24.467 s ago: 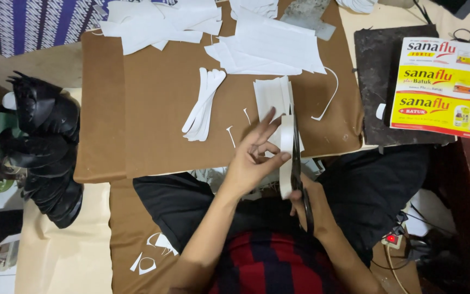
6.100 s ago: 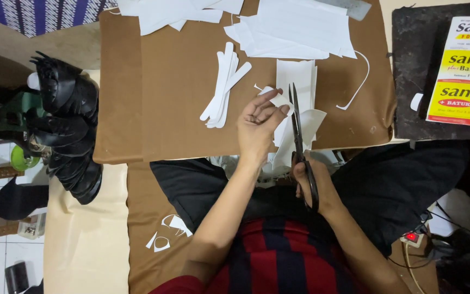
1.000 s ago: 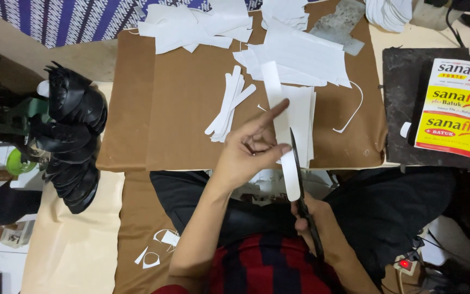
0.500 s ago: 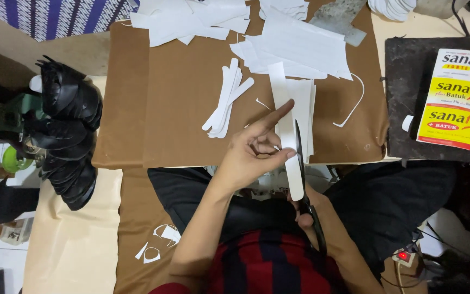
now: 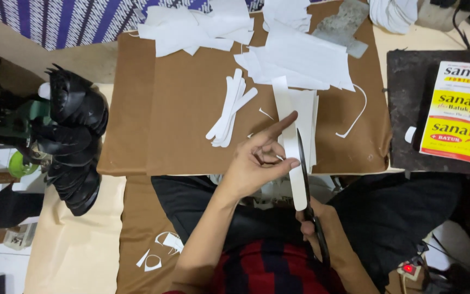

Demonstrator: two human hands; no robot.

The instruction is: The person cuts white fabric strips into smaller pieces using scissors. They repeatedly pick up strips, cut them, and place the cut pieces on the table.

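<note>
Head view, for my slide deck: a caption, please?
Left hand holds a white strip; right hand works black scissors.

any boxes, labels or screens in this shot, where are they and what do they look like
Printed box: far right, lying on a dark mat beside the brown board; rectangular, white top band, yellow and red bands below, cut off by the picture's edge.
Small device with a red light: bottom right corner, by a cable; too small to tell more.
No screens show.
</note>
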